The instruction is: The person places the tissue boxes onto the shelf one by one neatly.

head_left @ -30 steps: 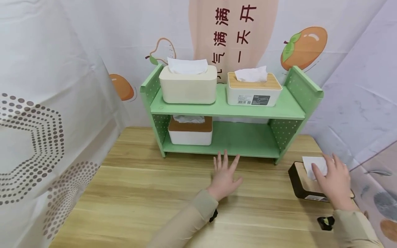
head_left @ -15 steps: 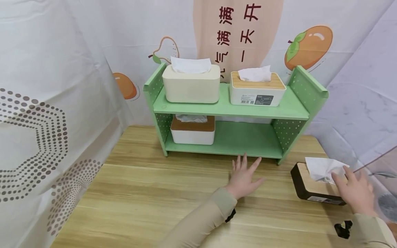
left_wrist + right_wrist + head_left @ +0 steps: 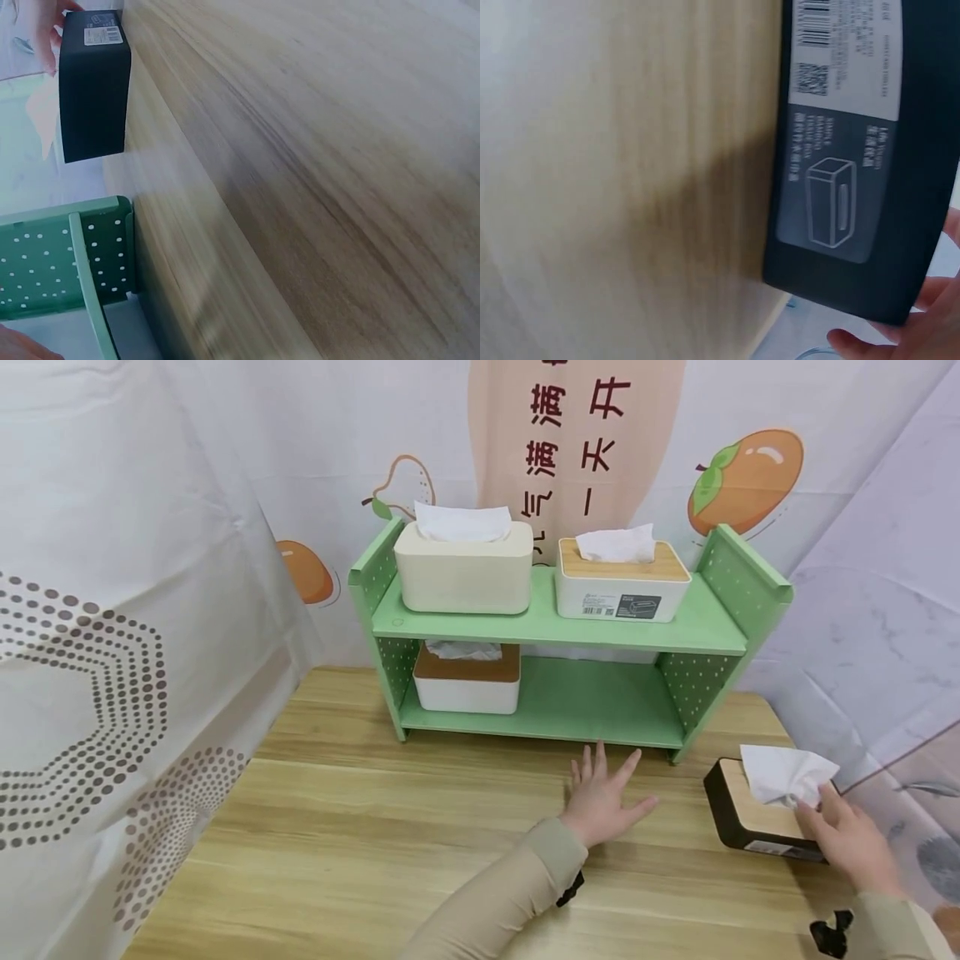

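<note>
A black tissue box (image 3: 765, 818) with a light wooden top lies on the table at the right, a white tissue (image 3: 783, 772) sticking out of it. My right hand (image 3: 851, 839) is at the box's right end, thumb near the tissue and fingertips at the top edge. The right wrist view shows some fingers (image 3: 934, 292) by the end of the black box and its labelled front. My left hand (image 3: 603, 810) is spread with nothing in it, in front of the green shelf (image 3: 592, 702). Its view shows the black box's front and the shelf's perforated side.
On the upper shelf stand a cream tissue box (image 3: 461, 577) and a white tissue box with a wooden lid (image 3: 626, 581). A smaller white tissue box with a brown lid (image 3: 467, 689) is at the lower left. Printed curtains (image 3: 300, 452) hang behind and beside the table.
My right hand has moved from over the tissue to the right end of the black box. The left hand has shifted right, still spread. The boxes have not visibly moved.
</note>
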Tool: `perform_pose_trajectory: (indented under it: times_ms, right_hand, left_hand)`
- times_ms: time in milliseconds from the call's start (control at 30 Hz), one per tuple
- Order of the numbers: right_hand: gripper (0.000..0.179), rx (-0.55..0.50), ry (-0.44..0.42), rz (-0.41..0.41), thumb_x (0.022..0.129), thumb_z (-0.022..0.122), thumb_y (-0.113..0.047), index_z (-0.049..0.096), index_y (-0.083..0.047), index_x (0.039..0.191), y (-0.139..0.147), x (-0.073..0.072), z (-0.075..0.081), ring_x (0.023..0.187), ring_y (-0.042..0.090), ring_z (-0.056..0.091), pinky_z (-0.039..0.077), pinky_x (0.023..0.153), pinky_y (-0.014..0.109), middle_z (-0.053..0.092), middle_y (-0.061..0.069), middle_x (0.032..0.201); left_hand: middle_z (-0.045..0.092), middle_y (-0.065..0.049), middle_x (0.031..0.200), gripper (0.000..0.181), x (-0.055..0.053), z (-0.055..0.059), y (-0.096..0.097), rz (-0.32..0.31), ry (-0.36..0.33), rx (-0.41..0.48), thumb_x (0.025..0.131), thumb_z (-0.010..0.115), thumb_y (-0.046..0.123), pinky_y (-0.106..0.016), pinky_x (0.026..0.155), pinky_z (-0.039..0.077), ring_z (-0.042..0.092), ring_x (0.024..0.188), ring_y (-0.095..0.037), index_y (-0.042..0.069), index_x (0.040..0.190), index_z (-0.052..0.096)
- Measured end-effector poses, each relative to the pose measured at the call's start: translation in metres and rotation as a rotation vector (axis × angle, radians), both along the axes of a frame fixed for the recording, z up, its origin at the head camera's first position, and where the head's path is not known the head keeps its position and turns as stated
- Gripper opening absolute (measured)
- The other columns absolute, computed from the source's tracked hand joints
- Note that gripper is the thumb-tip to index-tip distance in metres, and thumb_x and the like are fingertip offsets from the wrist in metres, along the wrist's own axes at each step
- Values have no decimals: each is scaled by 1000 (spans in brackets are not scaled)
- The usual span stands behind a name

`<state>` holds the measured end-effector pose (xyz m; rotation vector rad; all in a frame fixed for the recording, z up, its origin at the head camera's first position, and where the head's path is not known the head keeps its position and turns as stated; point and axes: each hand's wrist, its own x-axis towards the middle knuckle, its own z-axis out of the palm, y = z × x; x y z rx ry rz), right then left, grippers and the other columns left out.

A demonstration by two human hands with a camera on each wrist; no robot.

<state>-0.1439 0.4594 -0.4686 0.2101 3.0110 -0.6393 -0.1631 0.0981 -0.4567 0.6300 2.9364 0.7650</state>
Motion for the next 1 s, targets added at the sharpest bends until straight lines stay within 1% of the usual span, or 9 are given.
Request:
perform_pose_trajectory:
  times_ms: [100,233,333,500,600,667,733,833,1000]
  right_hand:
    - [73,-15,-5,-17,100,32,-44,10,8,146,0,0,-2,112,66,25,27,87,72,20,51,130]
    - [75,-24,-38,-82,100,31,-47,10,7,146,2,2,-2,116,67,20,26,88,73,13,52,133]
    - [76,-20,-57,-108,99,32,-48,9,6,147,2,5,-1,117,67,18,26,88,73,11,52,133]
    - [75,-9,-29,-66,99,33,-48,11,7,147,-3,4,-1,116,67,19,26,87,74,16,52,131]
    - [74,4,-6,-28,99,34,-47,15,8,146,-8,3,-3,113,66,24,27,85,72,21,51,129]
    - [74,-5,-8,-6,100,34,-47,16,9,145,-12,3,-5,113,66,24,28,85,72,21,52,129]
    - [75,-31,-25,7,100,33,-48,13,8,146,-17,4,-7,115,66,20,26,86,72,18,52,131]
    - [75,-48,-10,10,100,33,-47,15,10,145,-28,6,-10,117,66,19,26,86,72,19,51,131]
    - [75,-68,20,-27,99,35,-47,18,10,145,-52,10,-9,116,65,23,27,87,71,24,51,128]
  left_hand:
    - [7,-21,157,70,1,2,2,5,-31,12,91,35,67,-60,112,18,10,143,-43,43,150,6]
    - [2,-18,158,69,2,4,8,-6,-88,51,90,34,69,-64,110,18,3,145,-40,46,148,3]
    - [4,-18,158,69,3,4,13,-14,-96,41,90,33,70,-63,110,18,2,145,-39,46,148,3]
    - [10,-21,157,70,4,3,15,-4,-45,-21,91,34,69,-58,113,17,5,145,-39,41,150,10]
    - [9,-22,157,70,5,1,14,2,-42,-33,91,33,69,-57,113,18,5,145,-39,40,151,12]
    - [8,-23,157,70,6,0,13,4,-48,-32,91,33,69,-57,113,18,5,145,-40,40,151,12]
    - [8,-24,156,70,7,-1,13,4,-57,-28,91,33,68,-57,113,17,5,145,-41,39,151,14]
    - [8,-24,156,70,10,-3,13,11,-72,-24,91,35,68,-57,113,17,5,144,-42,40,151,14]
    - [10,-22,157,71,13,-7,17,31,-98,-38,89,40,67,-56,113,20,8,144,-42,42,150,13]
